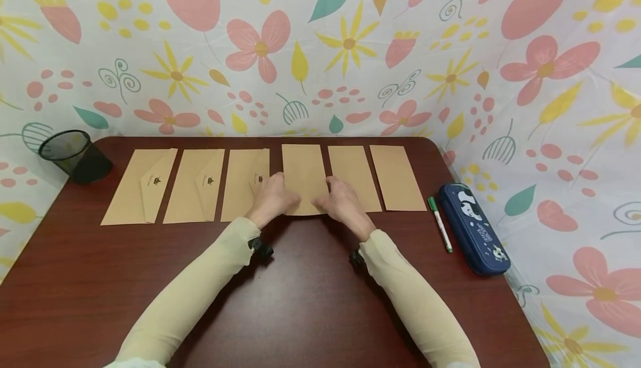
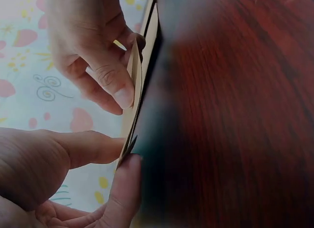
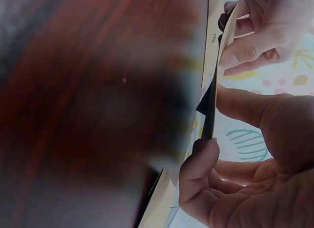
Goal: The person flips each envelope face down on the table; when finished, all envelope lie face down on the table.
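A plain kraft-paper envelope point(image 1: 303, 176) in the middle of a row is pinched by both hands near its front edge. My left hand point(image 1: 272, 198) grips its left side, thumb on one face and fingers behind in the left wrist view. The right hand point(image 1: 345, 204) pinches the right side between thumb and fingers. Seen edge-on, the envelope point(image 2: 133, 98) bows slightly and its near edge is raised off the table. In the right wrist view, a dark pointed fold of the envelope point(image 3: 208, 107) sticks out from its underside.
Three envelopes point(image 1: 142, 187) with crown-printed flaps lie to the left, two plain envelopes point(image 1: 398, 178) to the right. A black mesh pen holder point(image 1: 82, 159) stands at the back left. A green-capped marker point(image 1: 440, 226) and a blue pencil case point(image 1: 473, 229) lie along the table's right edge.
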### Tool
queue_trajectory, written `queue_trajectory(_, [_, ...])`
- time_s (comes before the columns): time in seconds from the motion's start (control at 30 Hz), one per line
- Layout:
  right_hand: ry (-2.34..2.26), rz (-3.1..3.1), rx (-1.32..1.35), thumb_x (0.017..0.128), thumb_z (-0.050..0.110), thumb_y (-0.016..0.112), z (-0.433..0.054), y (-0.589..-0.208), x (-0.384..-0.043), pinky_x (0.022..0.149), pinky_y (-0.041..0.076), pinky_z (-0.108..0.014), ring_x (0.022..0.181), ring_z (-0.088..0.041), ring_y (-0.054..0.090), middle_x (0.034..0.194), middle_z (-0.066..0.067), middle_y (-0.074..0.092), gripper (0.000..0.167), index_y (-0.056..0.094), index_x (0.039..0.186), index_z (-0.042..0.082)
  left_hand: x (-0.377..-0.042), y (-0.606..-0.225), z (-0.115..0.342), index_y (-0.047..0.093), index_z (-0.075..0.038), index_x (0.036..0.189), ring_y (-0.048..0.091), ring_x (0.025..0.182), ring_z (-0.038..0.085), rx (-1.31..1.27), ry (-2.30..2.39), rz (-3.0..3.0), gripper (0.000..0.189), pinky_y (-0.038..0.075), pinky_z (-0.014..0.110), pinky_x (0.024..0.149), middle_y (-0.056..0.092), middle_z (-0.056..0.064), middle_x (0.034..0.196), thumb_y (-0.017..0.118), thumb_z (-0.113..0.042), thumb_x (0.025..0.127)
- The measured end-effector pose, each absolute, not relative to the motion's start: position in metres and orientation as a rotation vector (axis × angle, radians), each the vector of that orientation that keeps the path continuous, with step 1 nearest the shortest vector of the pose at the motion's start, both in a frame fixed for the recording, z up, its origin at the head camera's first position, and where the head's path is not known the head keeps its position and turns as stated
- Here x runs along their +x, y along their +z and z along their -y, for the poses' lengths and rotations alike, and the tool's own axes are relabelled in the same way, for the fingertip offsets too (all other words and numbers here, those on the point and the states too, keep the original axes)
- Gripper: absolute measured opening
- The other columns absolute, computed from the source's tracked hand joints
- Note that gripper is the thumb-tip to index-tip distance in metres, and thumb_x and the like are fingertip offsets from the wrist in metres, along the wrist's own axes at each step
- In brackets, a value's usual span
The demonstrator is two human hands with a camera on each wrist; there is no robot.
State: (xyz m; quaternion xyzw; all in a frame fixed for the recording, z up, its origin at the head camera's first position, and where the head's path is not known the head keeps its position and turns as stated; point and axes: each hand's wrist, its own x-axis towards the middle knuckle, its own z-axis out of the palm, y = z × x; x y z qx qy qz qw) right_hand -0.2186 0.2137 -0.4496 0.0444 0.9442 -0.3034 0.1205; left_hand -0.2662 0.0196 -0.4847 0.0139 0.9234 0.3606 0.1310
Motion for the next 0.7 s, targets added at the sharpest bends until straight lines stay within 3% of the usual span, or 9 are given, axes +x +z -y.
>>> queue_trajectory(0.1, [-0.842,-2.760,0.109,0.098,0.034,0.077,-0.214,-0.451,-0.222,0.125,0.047,-0.050,0.153,-0.038,0.052,0.165,-0.020,0.053,0.078,0.046,0.163,0.004,-0.271,-0.490,-0.023,0.062,0.004,0.134,0.064,0.078,0.027,0.058,1.007,-2.688,0.063,0.055,0.037,0.065,0.069,0.014,0.101,0.077,-0.015,0.075])
queue_trajectory(0.27, [-0.778,-2.762,0.055,0.100,0.032,0.077,-0.218,-0.467,-0.235,0.119,0.052,-0.051,0.146,-0.036,0.058,0.161,-0.019,0.058,0.072,0.050,0.160,0.003,-0.278,-0.502,-0.028,0.064,-0.005,0.090,0.053,0.062,0.020,0.076,0.948,-2.728,0.020,0.047,0.031,0.052,0.058,0.005,0.076,0.076,-0.012,0.076])
queue_trajectory(0.37, [-0.738,-2.784,0.036,0.099,0.032,0.079,-0.222,-0.485,-0.247,0.113,0.055,-0.050,0.138,-0.034,0.063,0.155,-0.017,0.063,0.067,0.056,0.155,0.004,-0.280,-0.507,-0.029,0.058,-0.013,0.074,0.048,0.058,0.017,0.079,0.917,-2.747,0.018,0.042,0.028,0.048,0.052,0.001,0.069,0.076,-0.012,0.076])
queue_trajectory(0.43, [-0.720,-2.787,0.036,0.099,0.030,0.080,-0.222,-0.491,-0.253,0.105,0.059,-0.048,0.126,-0.031,0.067,0.141,-0.016,0.070,0.056,0.062,0.145,0.004,-0.281,-0.508,-0.031,0.055,-0.016,0.068,0.045,0.057,0.015,0.084,0.886,-2.756,0.023,0.040,0.027,0.047,0.049,0.000,0.068,0.076,-0.011,0.076])
queue_trajectory(0.57, [-0.639,-2.823,-0.004,0.098,0.029,0.080,-0.226,-0.510,-0.267,0.072,0.056,-0.038,0.086,-0.025,0.063,0.096,-0.008,0.068,0.027,0.067,0.108,0.008,-0.281,-0.507,-0.033,0.052,-0.018,0.064,0.045,0.056,0.015,0.101,0.818,-2.779,0.029,0.039,0.026,0.046,0.051,0.001,0.068,0.077,-0.012,0.079])
queue_trajectory(0.7, [-0.557,-2.842,-0.038,0.097,0.031,0.080,-0.226,-0.518,-0.272,0.058,0.048,-0.034,0.072,-0.022,0.057,0.079,-0.002,0.058,0.028,0.062,0.087,0.012,-0.279,-0.504,-0.035,0.051,-0.017,0.064,0.047,0.056,0.017,0.116,0.758,-2.799,0.028,0.040,0.028,0.045,0.055,0.005,0.071,0.072,-0.011,0.081])
